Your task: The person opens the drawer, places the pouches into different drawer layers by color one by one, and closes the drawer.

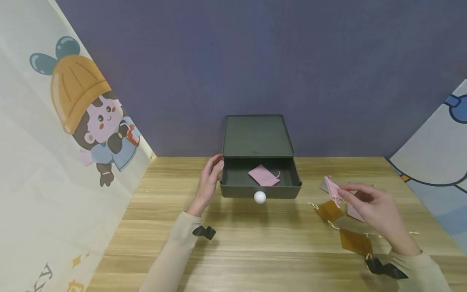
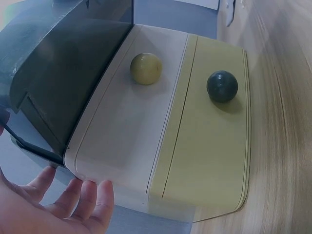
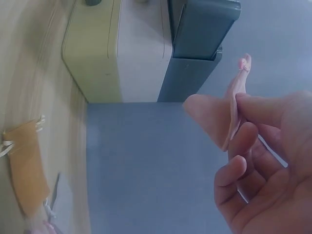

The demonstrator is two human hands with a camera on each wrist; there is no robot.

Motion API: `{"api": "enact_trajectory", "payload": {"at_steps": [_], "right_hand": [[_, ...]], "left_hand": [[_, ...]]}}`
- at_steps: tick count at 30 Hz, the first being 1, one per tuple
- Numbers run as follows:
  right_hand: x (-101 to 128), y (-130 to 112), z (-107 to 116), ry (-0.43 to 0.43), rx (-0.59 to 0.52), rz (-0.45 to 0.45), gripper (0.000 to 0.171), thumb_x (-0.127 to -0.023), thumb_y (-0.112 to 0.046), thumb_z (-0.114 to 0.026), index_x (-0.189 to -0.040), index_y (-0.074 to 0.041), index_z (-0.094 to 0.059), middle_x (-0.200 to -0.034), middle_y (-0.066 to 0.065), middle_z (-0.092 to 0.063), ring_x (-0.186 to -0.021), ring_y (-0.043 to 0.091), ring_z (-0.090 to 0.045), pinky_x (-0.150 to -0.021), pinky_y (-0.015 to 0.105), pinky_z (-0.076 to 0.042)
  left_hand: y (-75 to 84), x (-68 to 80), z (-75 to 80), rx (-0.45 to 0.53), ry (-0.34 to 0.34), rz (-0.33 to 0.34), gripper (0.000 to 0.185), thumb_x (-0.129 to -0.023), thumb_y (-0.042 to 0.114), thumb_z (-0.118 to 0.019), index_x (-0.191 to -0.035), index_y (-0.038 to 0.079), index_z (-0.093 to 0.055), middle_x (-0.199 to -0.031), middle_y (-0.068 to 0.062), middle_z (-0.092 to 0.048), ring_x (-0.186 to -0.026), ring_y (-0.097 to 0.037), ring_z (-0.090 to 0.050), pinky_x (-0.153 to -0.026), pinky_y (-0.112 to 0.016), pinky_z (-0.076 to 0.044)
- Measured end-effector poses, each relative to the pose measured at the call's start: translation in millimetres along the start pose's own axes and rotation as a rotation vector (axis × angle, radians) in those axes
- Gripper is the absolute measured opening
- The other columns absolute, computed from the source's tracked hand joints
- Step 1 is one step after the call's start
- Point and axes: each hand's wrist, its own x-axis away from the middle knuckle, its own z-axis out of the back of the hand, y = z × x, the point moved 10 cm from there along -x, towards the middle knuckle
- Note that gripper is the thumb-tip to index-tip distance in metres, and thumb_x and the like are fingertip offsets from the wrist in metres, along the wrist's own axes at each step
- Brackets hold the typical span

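A stacked drawer unit [image 1: 258, 136] stands against the back wall, its dark green top drawer [image 1: 237, 191] pulled out. Inside that drawer lies a pink drawstring pouch [image 1: 263, 176]. My left hand [image 1: 208, 182] rests at the unit's left side; in the left wrist view its fingertips [image 2: 105, 192] lie along the edge of the white drawer [image 2: 122, 126]. To the right of the unit, my right hand [image 1: 377, 211] pinches another pink drawstring pouch [image 1: 331, 189] between thumb and fingers, above the table. The right wrist view shows this pouch [image 3: 240, 85] edge-on.
Below the white drawer is a yellow-green drawer [image 2: 209, 146]. Brown drawstring pouches [image 1: 329, 210] [image 1: 356, 241] lie on the wooden table [image 1: 262, 259] at right, beside a grey pouch [image 1: 324, 185] and a pink pouch [image 1: 354, 212]. A white knob [image 1: 260, 197] sticks out from the open drawer.
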Motion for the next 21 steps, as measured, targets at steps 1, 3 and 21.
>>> {"api": "enact_trajectory", "payload": {"at_steps": [1,3,21], "right_hand": [[0,-3,0,0.003,0.004,0.013,0.015,-0.093,-0.016,-0.084,-0.106,-0.009,-0.083,-0.068,-0.020,-0.068,-0.055,0.006,-0.049,-0.044,0.026,-0.034],[-1,-7,1,0.008,0.004,0.031,0.014,-0.092,-0.016,-0.085,-0.106,-0.010,-0.083,-0.067,-0.017,-0.068,-0.053,0.007,-0.049,-0.043,0.027,-0.033],[-9,-26,6,0.024,-0.020,0.063,0.015,-0.092,-0.012,-0.085,-0.106,-0.009,-0.083,-0.058,-0.015,-0.061,-0.048,0.006,-0.044,-0.040,0.025,-0.029]], "left_hand": [[0.1,-0.3,-0.1,0.000,-0.001,-0.001,0.055,-0.107,0.030,-0.051,-0.153,0.000,-0.051,-0.156,-0.022,-0.055,-0.139,-0.037,-0.054,-0.090,-0.029,-0.050],[-0.3,-0.8,-0.4,-0.003,-0.004,0.000,0.055,-0.108,0.030,-0.051,-0.154,0.001,-0.050,-0.157,-0.022,-0.055,-0.140,-0.037,-0.054,-0.091,-0.029,-0.050],[-2.3,-0.8,0.5,0.011,-0.004,0.002,0.054,-0.107,0.029,-0.051,-0.153,0.001,-0.051,-0.156,-0.022,-0.056,-0.138,-0.037,-0.054,-0.088,-0.027,-0.049]]}}
